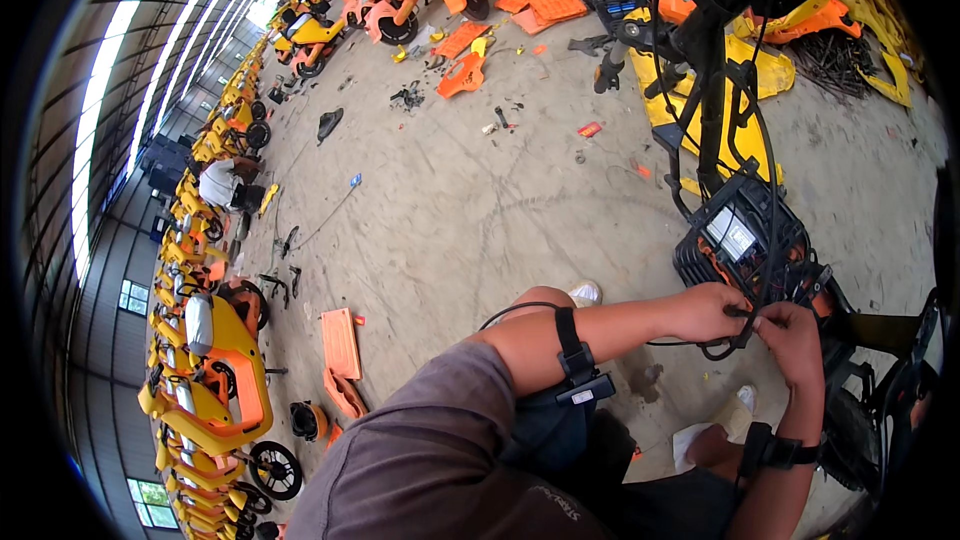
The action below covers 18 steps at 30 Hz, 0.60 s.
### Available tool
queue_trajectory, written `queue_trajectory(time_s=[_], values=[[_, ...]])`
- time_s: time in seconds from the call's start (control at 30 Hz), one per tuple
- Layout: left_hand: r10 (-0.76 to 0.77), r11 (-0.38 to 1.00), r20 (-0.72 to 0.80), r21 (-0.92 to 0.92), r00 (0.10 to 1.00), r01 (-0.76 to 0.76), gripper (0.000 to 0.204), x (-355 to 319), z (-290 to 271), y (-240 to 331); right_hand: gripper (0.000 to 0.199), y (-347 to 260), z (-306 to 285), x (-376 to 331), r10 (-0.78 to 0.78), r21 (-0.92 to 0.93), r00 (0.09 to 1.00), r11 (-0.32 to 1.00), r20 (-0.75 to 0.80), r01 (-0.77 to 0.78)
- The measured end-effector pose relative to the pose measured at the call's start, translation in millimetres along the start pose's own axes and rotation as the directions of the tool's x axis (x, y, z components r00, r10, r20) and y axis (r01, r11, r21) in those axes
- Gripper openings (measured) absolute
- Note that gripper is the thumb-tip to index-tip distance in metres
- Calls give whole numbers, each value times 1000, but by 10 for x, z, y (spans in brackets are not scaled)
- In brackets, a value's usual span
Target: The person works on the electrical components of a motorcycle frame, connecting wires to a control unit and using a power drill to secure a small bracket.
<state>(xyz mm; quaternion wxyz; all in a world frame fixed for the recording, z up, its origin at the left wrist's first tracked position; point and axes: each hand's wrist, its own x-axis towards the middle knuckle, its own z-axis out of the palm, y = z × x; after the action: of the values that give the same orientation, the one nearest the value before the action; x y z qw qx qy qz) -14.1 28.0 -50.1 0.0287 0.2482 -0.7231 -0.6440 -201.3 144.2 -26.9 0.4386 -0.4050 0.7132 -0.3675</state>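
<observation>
- Far left: long row of yellow-and-orange scooters (pixel 215 360) lined up along the wall, one nearest with its wheel showing; well apart from the work.
- Left of the knees, on the concrete floor (pixel 470 200): an orange panel (pixel 341 343) lying flat, with smaller orange pieces just beside it.
- Near centre: left hand (pixel 712 312) closed, fingers curled around a black cable (pixel 718 348), pinching it where it loops down; forearm strapped with a black band (pixel 575 360).
- Just right of that: right hand (pixel 790 332) also closed, fingertips pinching the same cable close to the left hand, the two hands almost touching.
- Cable itself: at near right, just in front of the black box (pixel 742 240) with the orange lining, running up from it toward the stripped black frame (pixel 712 90).
- To do this well, by judgement: grip kept short and close to the joint, pull kept straight along the cable rather than sideways, slack loop kept free of the fingers.
- In the way: several other black leads hanging from the frame across the box, easy to snag; hard to tell which lead joins which.
- Far centre and right: loose orange covers (pixel 545 2), yellow body panels (pixel 760 70) and small scattered parts on the floor, none within reach.
</observation>
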Motion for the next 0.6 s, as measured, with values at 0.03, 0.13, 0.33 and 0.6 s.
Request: queue_trajectory(time_s=[0.03, 0.13, 0.33, 0.6], values=[[47, 998, -11, 31, 999, -47, 32, -20, -16, 19, 15, 1, 0, 1, -39, -28, 999, 999, -4, 39], [13, 1000, 7, 18, 1000, -14, 31, -27, -36, 77, 15, -5, -2, -36, -114, -84, 993, 990, -13, 112], [33, 994, 62, -105, 998, -26, 32, -43, -52, 30, 14, -59, 1, -24, -134, -89, 991, 987, -6, 133], [41, 990, 96, -138, 995, -27, 29, -25, -50, 52, 9, -63, -15, -54, -187, -64, 982, 980, -4, 186]])
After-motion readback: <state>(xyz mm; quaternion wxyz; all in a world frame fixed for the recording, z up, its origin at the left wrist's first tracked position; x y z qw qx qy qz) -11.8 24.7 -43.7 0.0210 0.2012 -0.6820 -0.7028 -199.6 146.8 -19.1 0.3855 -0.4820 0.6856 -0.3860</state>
